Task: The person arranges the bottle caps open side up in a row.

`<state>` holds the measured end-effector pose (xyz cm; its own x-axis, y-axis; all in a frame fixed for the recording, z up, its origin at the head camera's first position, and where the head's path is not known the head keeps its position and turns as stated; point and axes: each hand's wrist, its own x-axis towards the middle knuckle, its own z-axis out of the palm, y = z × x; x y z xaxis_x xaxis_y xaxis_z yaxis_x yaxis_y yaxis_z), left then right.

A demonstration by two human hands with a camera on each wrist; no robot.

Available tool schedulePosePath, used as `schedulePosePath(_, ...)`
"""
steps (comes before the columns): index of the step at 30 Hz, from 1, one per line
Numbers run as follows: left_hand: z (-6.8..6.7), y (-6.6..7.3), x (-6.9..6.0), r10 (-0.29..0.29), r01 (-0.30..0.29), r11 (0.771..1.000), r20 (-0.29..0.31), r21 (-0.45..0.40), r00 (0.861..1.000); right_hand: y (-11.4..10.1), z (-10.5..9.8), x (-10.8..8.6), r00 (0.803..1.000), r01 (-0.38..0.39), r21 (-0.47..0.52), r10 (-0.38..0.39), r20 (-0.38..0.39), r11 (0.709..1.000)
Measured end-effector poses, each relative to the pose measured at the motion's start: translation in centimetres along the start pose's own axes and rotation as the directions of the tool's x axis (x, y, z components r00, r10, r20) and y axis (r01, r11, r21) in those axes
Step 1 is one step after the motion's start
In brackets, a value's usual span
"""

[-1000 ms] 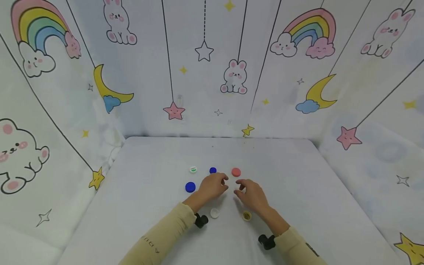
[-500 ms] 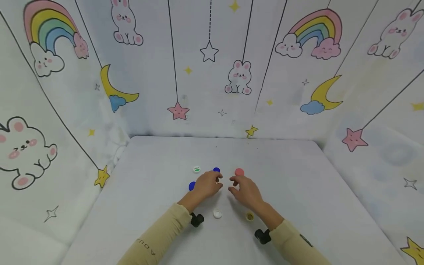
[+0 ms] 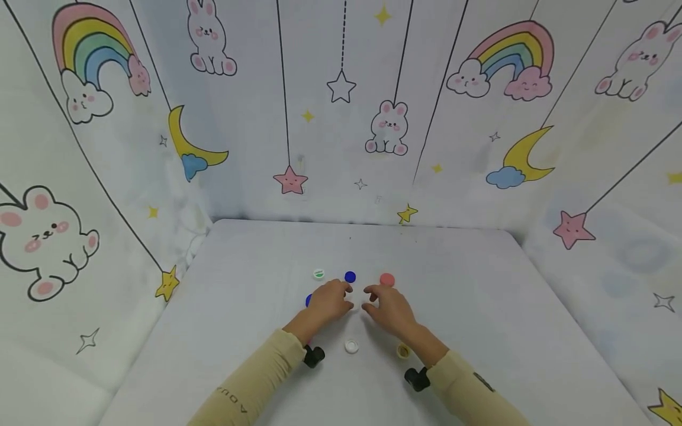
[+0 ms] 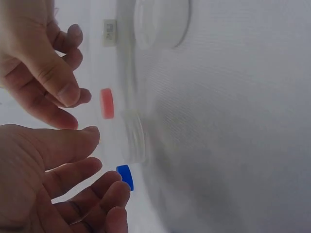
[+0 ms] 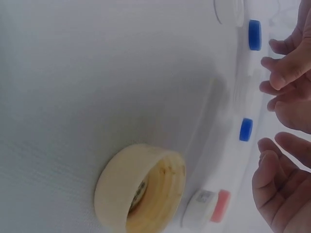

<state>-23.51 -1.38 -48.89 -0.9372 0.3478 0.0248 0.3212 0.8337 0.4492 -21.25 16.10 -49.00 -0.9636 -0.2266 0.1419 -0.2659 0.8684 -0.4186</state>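
Observation:
My left hand [image 3: 326, 302] and right hand [image 3: 391, 309] hover above the white table, fingertips facing each other. Both have loosely bent fingers and hold nothing. Below the gap between them lies a clear plastic cap [image 4: 133, 137], faint in the head view. Just beyond my left hand is a small blue bottle cap [image 3: 350, 277]. A larger blue cap [image 3: 308, 300] sits partly hidden behind that hand. Past my right fingers lies a red cap [image 3: 387, 279]. In the right wrist view, a white labelled piece [image 5: 199, 208] is beside the red cap; my right hand seems to cover it in the head view.
Nearer the body lie a white cap [image 3: 351, 347] and a yellowish cap [image 3: 403, 351], the latter beside my right wrist. A white cap with a green print [image 3: 318, 274] is at the back left. Cloth walls with drawings border the table [image 3: 469, 272].
Both hands have drifted left together over the caps, uncovering the small blue cap and covering part of the larger one. The head view has shifted slightly. No cap appears to have moved.

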Motion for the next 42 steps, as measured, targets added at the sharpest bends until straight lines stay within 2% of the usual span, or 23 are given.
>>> schedulePosePath(6, 0.1, 0.0, -0.1, 0.014, -0.013, 0.999, -0.017, 0.036, 1.000, -0.4, 0.4, 0.2, 1.000, 0.014, -0.003, -0.014, 0.002, 1.000)
schedulePosePath(19, 1.2, 0.0, 0.1, -0.029, 0.027, 0.998, 0.045, 0.051, 0.999, -0.2, 2.0, 0.5, 0.996, -0.009, -0.006, 0.010, 0.089, 1.000)
schedulePosePath(27, 1.6, 0.1, 0.1, -0.015, 0.011, 0.996, 0.044, 0.091, 0.999, -0.1, 2.8, 0.6, 0.997, -0.010, -0.055, 0.015, 0.082, 0.998)
schedulePosePath(31, 1.7, -0.1, 0.0, 0.004, -0.006, 0.995, 0.018, 0.099, 1.000, -0.2, 3.1, 0.8, 0.997, -0.007, -0.054, 0.011, 0.079, 0.999)
schedulePosePath(42, 1.8, -0.5, 0.1, 0.009, -0.010, 0.996, 0.010, 0.088, 1.000, -0.3, 3.6, 0.9, 0.998, -0.008, -0.058, 0.012, 0.066, 0.998)
